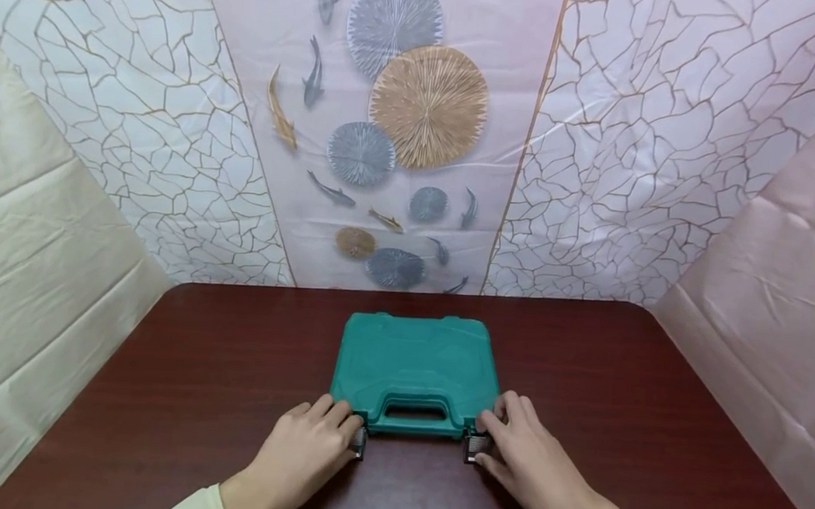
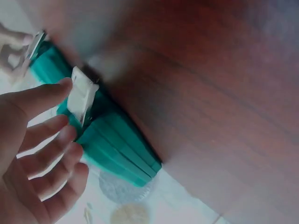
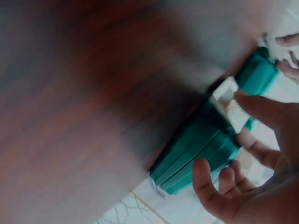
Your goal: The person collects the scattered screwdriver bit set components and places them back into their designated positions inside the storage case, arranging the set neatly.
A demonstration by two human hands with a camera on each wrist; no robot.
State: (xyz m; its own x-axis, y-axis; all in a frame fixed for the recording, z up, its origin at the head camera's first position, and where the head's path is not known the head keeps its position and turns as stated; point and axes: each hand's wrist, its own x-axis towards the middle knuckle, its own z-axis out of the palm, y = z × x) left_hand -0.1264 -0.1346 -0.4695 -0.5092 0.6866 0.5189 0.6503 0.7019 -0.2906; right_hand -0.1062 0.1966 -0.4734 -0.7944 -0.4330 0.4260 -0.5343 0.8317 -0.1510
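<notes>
A person is sitting at a dark reddish-brown wooden table (image 1: 183, 365), and both hands are working at the near edge of a teal plastic carry case (image 1: 416, 360) lying flat and closed in the middle of the tabletop. Starting at the left, a cream sheet (image 1: 36, 263) is hanging at about nine o'clock. The left hand (image 1: 305, 447) is resting at roughly seven o'clock from the case, its fingers loosely spread and its thumb pressing on the left metal latch (image 1: 358, 441); in the left wrist view that latch (image 2: 81, 95) is standing swung outward from the case edge, touched by the thumb rather than gripped. At the centre, the case's moulded handle (image 1: 414, 413) is facing the person at six o'clock, between the two hands, and the case's long axis is running left to right, across the person's body. Behind it, at twelve o'clock, a backdrop (image 1: 401, 129) printed with fish and round leaves is hanging. To the right, the right hand (image 1: 531, 457) is sitting at about five o'clock from the case, fingers relaxed and apart, thumb on the right metal latch (image 1: 476, 445); the right wrist view shows this latch (image 3: 229, 100) also tilting away from the case. Both hands are equally close, one at each near corner. A pale pink sheet (image 1: 783, 293) is hanging at three o'clock.
</notes>
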